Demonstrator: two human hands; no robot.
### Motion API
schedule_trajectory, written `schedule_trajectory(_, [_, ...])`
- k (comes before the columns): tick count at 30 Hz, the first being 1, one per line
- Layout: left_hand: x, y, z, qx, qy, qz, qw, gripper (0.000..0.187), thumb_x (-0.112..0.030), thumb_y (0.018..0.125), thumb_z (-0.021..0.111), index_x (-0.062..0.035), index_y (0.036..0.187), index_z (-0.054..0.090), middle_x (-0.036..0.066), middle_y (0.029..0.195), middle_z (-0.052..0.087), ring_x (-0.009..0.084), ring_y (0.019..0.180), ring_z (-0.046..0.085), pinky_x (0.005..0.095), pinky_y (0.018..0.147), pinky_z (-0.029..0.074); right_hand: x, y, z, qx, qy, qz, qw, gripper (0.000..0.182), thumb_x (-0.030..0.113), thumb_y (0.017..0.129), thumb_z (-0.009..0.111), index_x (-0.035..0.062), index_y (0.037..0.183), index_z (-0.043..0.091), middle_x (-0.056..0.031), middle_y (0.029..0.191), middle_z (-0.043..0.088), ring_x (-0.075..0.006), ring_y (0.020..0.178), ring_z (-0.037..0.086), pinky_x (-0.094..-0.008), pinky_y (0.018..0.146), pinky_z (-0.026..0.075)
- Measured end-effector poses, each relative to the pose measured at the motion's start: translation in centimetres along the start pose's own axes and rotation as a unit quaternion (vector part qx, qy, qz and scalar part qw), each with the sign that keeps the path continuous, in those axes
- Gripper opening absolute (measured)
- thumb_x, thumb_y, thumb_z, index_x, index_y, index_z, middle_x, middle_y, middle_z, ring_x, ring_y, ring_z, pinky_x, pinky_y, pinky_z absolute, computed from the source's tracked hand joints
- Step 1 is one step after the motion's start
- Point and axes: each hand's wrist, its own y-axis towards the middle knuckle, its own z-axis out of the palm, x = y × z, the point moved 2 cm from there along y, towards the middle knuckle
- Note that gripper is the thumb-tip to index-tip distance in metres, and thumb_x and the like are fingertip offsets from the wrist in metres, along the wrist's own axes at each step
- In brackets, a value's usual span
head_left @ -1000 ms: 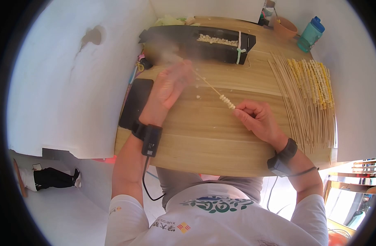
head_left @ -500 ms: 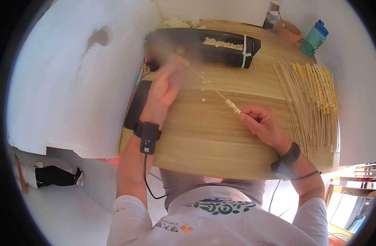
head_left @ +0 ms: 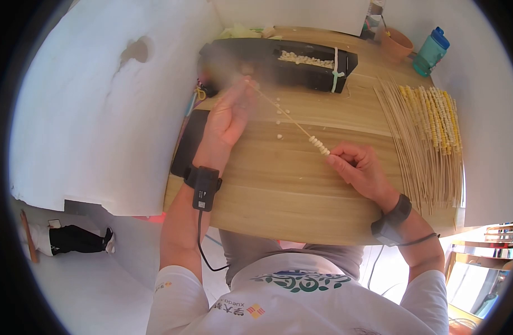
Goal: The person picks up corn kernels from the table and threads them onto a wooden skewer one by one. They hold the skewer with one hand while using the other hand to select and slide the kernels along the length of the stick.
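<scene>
A thin wooden skewer [head_left: 293,121] slants between my two hands above the table. Several small cream-coloured pieces [head_left: 319,145] are threaded close together at its lower right end. My right hand [head_left: 361,170] pinches that end, thumb and forefinger right against the pieces. At the upper left end, the fingers of my left hand [head_left: 227,117] close around the skewer tip; a hazy smear partly hides them. Just beyond the left fingers lies a long black trough [head_left: 309,80] with a heap of similar pale pieces [head_left: 307,60] in its opening.
Loose pale pieces [head_left: 279,136] lie on the wooden table [head_left: 279,190]. On the right are bare skewers [head_left: 404,151] and filled white-and-yellow ones [head_left: 435,117]. A clay pot [head_left: 396,46] and blue-green bottle [head_left: 431,53] stand behind. A black flat object [head_left: 188,142] lies left.
My left fingers have shifted slightly at the skewer tip, where a pale spot showed before. The right hand and the threaded pieces look the same.
</scene>
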Motion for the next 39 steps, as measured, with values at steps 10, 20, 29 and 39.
schedule_trajectory(10, [0.03, -0.18, 0.10, -0.004, 0.012, 0.010, 1.000, 0.021, -0.006, 0.093, 0.062, 0.0017, 0.113, 0.062, 0.007, 0.100, 0.066, 0.0105, 0.082, 0.061, 0.0244, 0.075, 0.051, -0.01, 0.04, 0.02, 0.002, -0.003, -0.005, 1.000, 0.017, 0.015, 0.096, 0.060, 0.0005, 0.088, 0.061, 0.0093, 0.059, 0.039, -0.0016, 0.055, 0.027, -0.0228, 0.047, 0.021])
schedule_trajectory(20, [0.11, -0.24, 0.12, 0.002, 0.023, 0.022, 0.999, 0.021, -0.007, 0.093, 0.062, 0.0012, 0.113, 0.062, 0.006, 0.102, 0.065, 0.0101, 0.083, 0.061, 0.0246, 0.076, 0.052, -0.04, 0.02, -0.04, -0.001, -0.011, 0.008, 1.000, 0.018, 0.016, 0.096, 0.060, 0.0004, 0.087, 0.061, 0.0092, 0.058, 0.039, -0.0012, 0.054, 0.028, -0.0226, 0.046, 0.022])
schedule_trajectory(29, [-0.03, -0.46, 0.23, 0.012, 0.046, 0.032, 0.998, 0.023, -0.007, 0.094, 0.060, 0.0016, 0.115, 0.061, 0.007, 0.103, 0.065, 0.0104, 0.085, 0.062, 0.0247, 0.078, 0.053, -0.18, -0.02, -0.09, 0.002, 0.000, 0.015, 1.000, 0.018, 0.016, 0.096, 0.060, 0.0007, 0.088, 0.061, 0.0093, 0.057, 0.040, -0.0008, 0.053, 0.030, -0.0220, 0.046, 0.023])
schedule_trajectory(39, [-0.17, -0.57, 0.27, 0.013, 0.082, 0.054, 0.995, 0.028, -0.004, 0.093, 0.059, 0.0040, 0.120, 0.059, 0.010, 0.106, 0.065, 0.0124, 0.087, 0.063, 0.0265, 0.080, 0.054, 0.01, -0.06, -0.18, 0.003, -0.001, 0.024, 1.000, 0.018, 0.016, 0.096, 0.060, 0.0010, 0.087, 0.061, 0.0093, 0.057, 0.041, -0.0007, 0.053, 0.030, -0.0219, 0.046, 0.023])
